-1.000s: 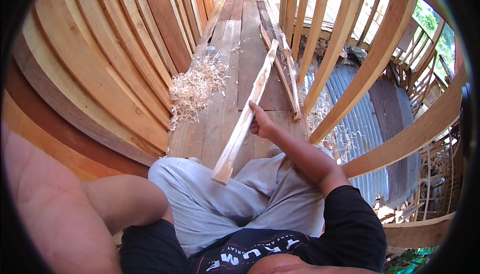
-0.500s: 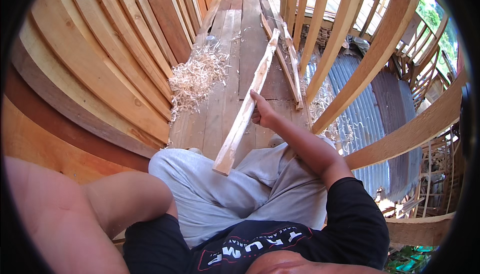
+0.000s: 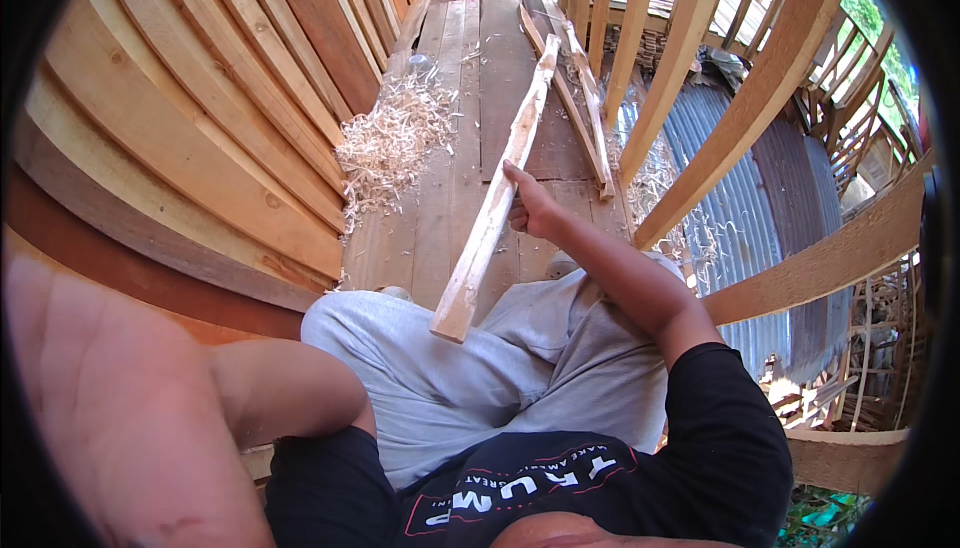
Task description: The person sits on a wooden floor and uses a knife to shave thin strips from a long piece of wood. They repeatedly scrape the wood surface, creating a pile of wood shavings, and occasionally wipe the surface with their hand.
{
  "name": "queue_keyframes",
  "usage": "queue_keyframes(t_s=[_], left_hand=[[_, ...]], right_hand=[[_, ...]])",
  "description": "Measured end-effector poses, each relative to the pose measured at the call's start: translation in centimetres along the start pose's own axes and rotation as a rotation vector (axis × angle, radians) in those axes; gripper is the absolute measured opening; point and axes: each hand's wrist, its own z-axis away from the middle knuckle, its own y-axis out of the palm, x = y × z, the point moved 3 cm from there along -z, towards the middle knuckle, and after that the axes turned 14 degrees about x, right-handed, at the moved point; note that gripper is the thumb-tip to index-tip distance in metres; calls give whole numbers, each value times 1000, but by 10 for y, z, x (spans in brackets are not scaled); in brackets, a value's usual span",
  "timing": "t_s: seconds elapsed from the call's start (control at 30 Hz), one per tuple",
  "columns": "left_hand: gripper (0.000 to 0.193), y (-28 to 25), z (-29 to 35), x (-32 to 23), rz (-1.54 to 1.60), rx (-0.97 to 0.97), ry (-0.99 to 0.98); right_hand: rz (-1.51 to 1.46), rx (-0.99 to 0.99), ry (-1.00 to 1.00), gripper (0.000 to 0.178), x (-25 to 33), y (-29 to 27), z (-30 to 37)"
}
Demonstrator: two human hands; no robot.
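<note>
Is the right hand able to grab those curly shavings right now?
Probably not as things stand: the right hand is closed around the stick, which also lies between it and the shavings in this view. With the stick put down, reaching them looks possible.

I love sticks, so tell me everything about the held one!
The stick is long, pale wood with brownish patches and uneven edges. Its near end looks cut flat; the far end looks thinner. The right hand grips it near the middle, slanted over the floor. Whether it touches the trousers is unclear.
</note>
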Motion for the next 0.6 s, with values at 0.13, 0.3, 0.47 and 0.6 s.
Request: queue_keyframes(t_s=[0.13, 0.3, 0.47, 0.6], left_hand=[[38, 48, 56, 49, 94, -1, -408], [43, 115, 240, 92, 433, 422, -1608], [58, 170, 329, 66, 1268, 413, -2144], [56, 190, 300, 35, 1655, 385, -2045]], right_hand=[[-14, -26, -40, 41, 10, -8, 13], [-4, -23, -42, 42, 12, 11, 13], [82, -107, -94, 45, 20, 12, 20], [146, -87, -58, 42, 31, 0, 22]])
